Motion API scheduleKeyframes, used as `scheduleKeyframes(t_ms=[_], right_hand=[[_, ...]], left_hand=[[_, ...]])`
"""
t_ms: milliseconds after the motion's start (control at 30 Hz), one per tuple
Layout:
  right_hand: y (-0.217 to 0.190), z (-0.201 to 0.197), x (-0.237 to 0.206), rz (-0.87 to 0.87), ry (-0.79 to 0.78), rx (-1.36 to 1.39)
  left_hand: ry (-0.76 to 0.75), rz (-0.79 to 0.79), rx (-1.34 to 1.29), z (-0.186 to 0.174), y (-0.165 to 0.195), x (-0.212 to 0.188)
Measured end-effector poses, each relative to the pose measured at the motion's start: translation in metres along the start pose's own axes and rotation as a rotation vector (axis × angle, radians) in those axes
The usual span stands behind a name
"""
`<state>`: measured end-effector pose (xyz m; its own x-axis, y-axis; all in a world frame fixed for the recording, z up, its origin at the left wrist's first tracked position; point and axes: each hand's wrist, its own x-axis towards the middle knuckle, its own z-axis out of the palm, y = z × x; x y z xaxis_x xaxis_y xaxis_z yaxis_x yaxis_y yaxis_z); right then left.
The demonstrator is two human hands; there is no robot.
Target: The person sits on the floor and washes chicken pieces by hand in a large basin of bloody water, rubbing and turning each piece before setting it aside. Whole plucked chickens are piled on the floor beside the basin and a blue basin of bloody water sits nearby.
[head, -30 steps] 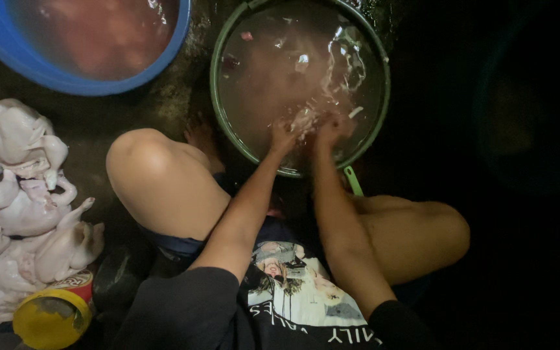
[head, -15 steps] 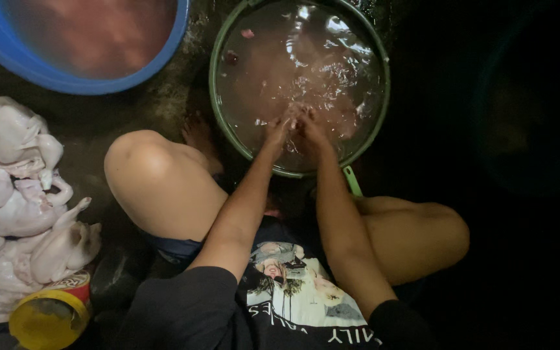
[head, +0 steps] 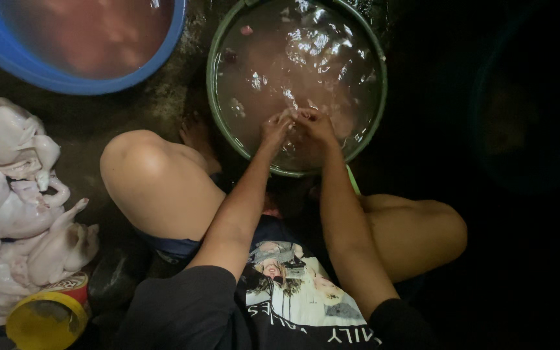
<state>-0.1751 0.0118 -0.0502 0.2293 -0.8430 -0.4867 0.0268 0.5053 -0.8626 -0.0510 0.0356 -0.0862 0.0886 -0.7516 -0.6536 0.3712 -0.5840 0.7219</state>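
A green round basin [head: 212, 84] filled with cloudy pinkish water stands on the ground in front of me. My left hand [head: 275, 126] and my right hand [head: 315, 123] meet at the water's surface near the basin's near rim, fingers curled toward each other and partly under water. Something pale shows in the water just right of my right hand. What the fingers hold is hidden by the murky water. Small dark and pink bits float at the far left of the basin.
A blue basin [head: 34, 71] of reddish water sits at the upper left. Several plucked whole chickens [head: 14, 194] are piled on the left, with a yellow-lidded can [head: 46, 317] below them. My bare knees [head: 144, 175] flank the basin. A dark tub [head: 526, 110] stands right.
My hands held a pale piece above the water a second ago. They have since dropped to the surface and drawn closer to the near rim; the water ripples.
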Motion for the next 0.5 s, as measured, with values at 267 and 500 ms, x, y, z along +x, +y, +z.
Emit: scheduleKeyframes(t_ms=[267,500], right_hand=[[0.009,0.006,0.001,-0.027,0.090,-0.045],[0.002,0.015,-0.006,-0.064,0.190,-0.116]], left_hand=[[-0.055,0.229,0.191,-0.002,-0.012,0.007],[-0.005,0.510,0.363,-0.002,-0.008,-0.001]])
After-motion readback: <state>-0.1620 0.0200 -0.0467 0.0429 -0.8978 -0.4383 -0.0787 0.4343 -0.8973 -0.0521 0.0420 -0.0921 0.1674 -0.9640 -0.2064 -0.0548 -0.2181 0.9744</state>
